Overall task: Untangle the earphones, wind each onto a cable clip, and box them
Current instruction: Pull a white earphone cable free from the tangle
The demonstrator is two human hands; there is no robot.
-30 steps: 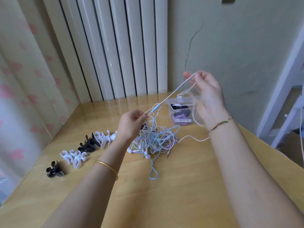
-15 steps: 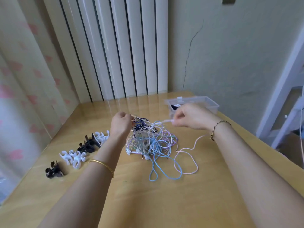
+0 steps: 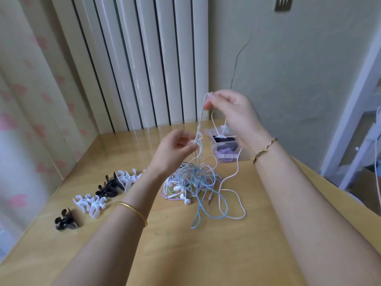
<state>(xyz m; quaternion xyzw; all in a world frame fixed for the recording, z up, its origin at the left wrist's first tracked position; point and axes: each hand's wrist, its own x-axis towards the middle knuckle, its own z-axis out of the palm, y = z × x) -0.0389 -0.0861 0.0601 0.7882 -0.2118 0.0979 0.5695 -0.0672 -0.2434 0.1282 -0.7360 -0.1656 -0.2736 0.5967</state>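
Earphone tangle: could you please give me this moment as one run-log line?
step: untangling | right hand: pinches white cable, high | left hand: pinches it lower | earphone tangle: on table

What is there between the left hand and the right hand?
In the head view, a stretch of pale earphone cable runs between them: the right hand pinches its upper end, the left hand its lower part.

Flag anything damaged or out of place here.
A thin dark crack runs down the wall, ending just above the right hand. The earphone tangle is messy, but that is the task itself; nothing else stands out.
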